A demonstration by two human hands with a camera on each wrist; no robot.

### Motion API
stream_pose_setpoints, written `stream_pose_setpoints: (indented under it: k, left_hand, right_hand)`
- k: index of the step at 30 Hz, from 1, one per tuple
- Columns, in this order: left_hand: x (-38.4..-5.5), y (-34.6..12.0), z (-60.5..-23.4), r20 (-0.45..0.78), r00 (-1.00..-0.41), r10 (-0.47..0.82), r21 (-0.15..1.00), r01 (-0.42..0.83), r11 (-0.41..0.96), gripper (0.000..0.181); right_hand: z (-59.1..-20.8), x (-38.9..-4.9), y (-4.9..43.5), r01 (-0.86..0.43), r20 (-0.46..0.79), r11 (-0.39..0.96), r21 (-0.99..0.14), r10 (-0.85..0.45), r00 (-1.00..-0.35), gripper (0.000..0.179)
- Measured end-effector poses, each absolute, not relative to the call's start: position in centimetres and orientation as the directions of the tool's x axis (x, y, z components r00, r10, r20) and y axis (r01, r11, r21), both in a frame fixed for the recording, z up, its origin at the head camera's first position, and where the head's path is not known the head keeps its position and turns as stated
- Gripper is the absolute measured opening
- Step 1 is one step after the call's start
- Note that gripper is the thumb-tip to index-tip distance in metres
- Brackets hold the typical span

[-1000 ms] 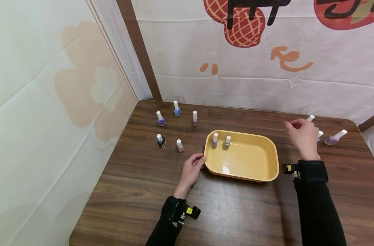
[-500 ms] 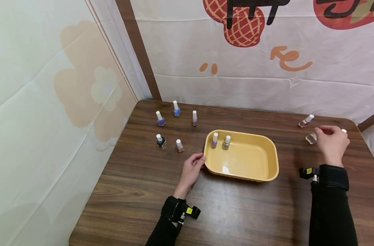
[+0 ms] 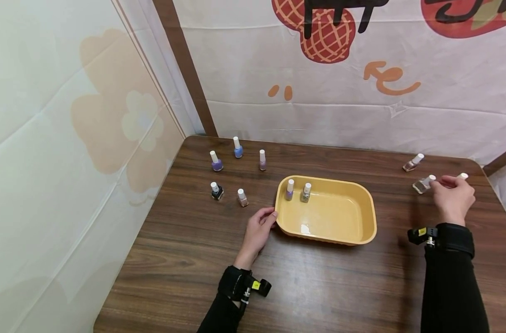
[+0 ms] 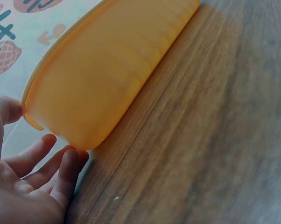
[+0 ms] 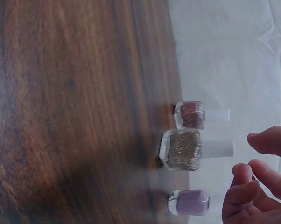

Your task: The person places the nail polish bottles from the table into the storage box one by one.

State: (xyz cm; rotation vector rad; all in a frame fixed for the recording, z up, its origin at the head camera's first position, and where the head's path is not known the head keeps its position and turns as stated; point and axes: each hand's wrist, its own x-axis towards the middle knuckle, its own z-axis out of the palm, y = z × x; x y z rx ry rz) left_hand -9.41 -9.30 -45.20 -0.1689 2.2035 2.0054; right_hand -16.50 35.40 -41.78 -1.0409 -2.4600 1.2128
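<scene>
My left hand touches the left end of a yellow tray, thumb at the rim. In the left wrist view, other fingertips meet the tray wall low down, near the table. At the far right, my right hand is beside several white-capped nail polish bottles, a gap showing between thumb and fingers. Closest to it are a glittery grey bottle and a lilac bottle, whose cap is partly hidden by the fingers. A reddish glitter bottle stands farther back. Inside the tray are a purple bottle and a glitter bottle.
Left of the tray stand several more polish bottles: blue, violet, pale mauve, black and beige. A printed cloth hangs along the back edge of the brown wooden table.
My right hand has moved right, from beside the reddish glitter bottle to between the grey glitter and lilac ones, uncovering the bottles behind it. The left hand and tray stay put.
</scene>
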Motion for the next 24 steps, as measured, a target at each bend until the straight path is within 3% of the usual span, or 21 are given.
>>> stream_pose_setpoints:
  k: [9, 24]
  left_hand:
    - [-10.4, -9.5, -48.3, -0.193, -0.981, 0.003, 0.978, -0.192, 0.085, 0.035]
    - [-10.1, -9.4, -48.4, -0.191, -0.982, -0.002, 0.978, -0.19, 0.085, 0.037]
  right_hand:
    - [-42.8, -17.3, 35.9, 0.516, -0.107, 0.491, -0.702, 0.643, -0.758, 0.053]
    - [-44.1, -17.8, 36.0, 0.497, -0.105, 0.542, -0.678, 0.598, -0.794, 0.054]
